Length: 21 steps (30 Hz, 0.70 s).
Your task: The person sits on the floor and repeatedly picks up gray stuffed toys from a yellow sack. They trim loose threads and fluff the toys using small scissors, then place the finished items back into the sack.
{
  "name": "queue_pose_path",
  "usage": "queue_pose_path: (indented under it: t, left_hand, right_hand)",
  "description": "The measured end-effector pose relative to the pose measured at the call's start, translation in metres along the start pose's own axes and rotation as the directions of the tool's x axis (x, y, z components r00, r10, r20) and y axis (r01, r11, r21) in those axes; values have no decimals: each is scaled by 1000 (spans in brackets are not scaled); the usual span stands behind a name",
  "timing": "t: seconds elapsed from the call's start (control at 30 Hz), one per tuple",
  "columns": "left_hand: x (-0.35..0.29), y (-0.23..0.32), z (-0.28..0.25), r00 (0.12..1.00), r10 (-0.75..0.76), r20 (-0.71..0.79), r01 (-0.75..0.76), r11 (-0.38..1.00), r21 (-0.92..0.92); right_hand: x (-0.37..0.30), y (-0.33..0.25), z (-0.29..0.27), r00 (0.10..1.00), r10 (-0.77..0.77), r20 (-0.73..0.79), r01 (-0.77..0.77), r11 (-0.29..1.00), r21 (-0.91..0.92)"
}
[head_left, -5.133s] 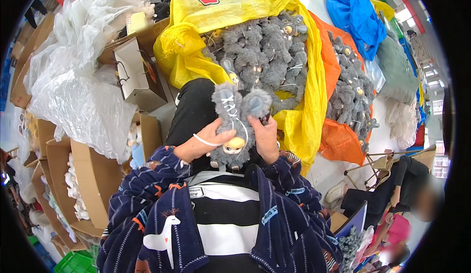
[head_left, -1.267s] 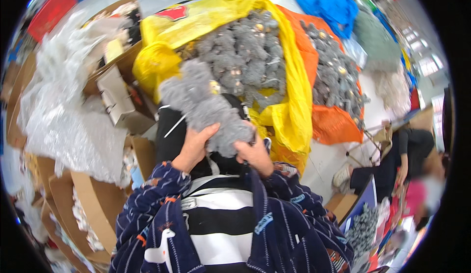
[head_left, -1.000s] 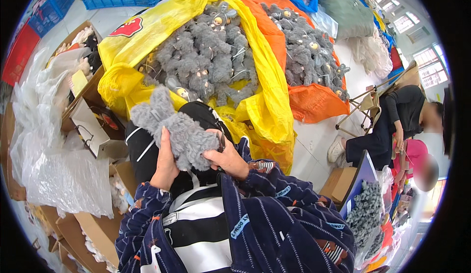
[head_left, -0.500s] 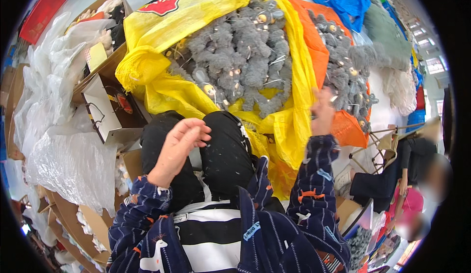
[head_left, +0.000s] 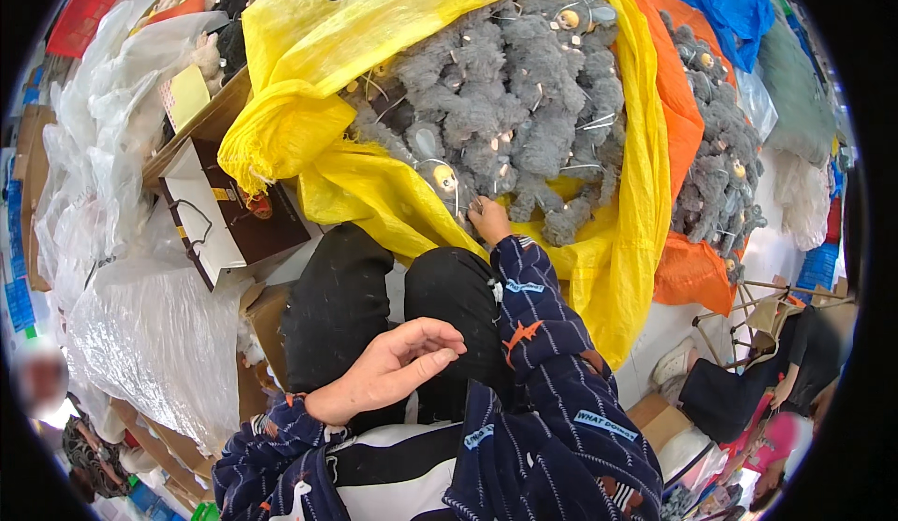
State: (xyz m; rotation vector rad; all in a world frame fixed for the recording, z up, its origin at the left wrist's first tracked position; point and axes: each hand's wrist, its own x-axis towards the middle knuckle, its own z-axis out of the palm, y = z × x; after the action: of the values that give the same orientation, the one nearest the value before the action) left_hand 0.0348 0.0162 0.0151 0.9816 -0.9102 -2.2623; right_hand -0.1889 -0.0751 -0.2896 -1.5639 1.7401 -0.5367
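Both hands are in view and well apart. The left hand (head_left: pixel 398 364) is held over the lap of the black trousers (head_left: pixel 337 306), its fingers loosely bent, the thumb set off from them and nothing between. The right hand (head_left: pixel 488 220) extends to the near edge of the pile of grey plush toys (head_left: pixel 505 91), fingers curled in against it; whether they are clamped on a toy cannot be told, as the fingertips are hidden.

The pile lies inside the yellow bag (head_left: pixel 645 194), whose mouth is spread wide and whose folds surround the toys. 1 toy with a pale yellow face (head_left: pixel 444 180) lies just beside the right hand, on its left. White cords run across several toys.

To the right, the orange bag (head_left: pixel 692 278) adjoins the yellow bag and holds a 2nd pile of grey plush toys (head_left: pixel 716 156). To the left, a white and dark brown paper bag (head_left: pixel 210 175) stands tilted near the yellow bag, with clear plastic sheeting (head_left: pixel 154 334) beside it. A blue bag (head_left: pixel 720 7) lies beyond the orange bag. At lower right, a person in dark clothing (head_left: pixel 730 395) sits well apart from the hands.
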Motion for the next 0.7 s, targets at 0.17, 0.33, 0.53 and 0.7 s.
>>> queue_pose_path:
  t: [0.17, 0.33, 0.53, 0.7]
  left_hand:
    - [1, 0, 0, 1000, 5, 18, -5, 1000, 12]
    - [1, -9, 5, 999, 43, -2, -43, 999, 4]
    - [2, -18, 12, 972, 85, -221, -66, 994, 91]
    - [-9, -39, 19, 964, 171, -205, -217, 949, -229]
  right_hand:
    - [-10, -38, -25, 995, 16, -95, -12, 999, 45]
    - [-49, -121, -116, 951, -153, -269, 192, 973, 128]
    - [-161, -200, -171, 949, -143, -280, 218, 941, 258]
    - [-235, -213, -159, 947, -322, 6, 311, 921, 234]
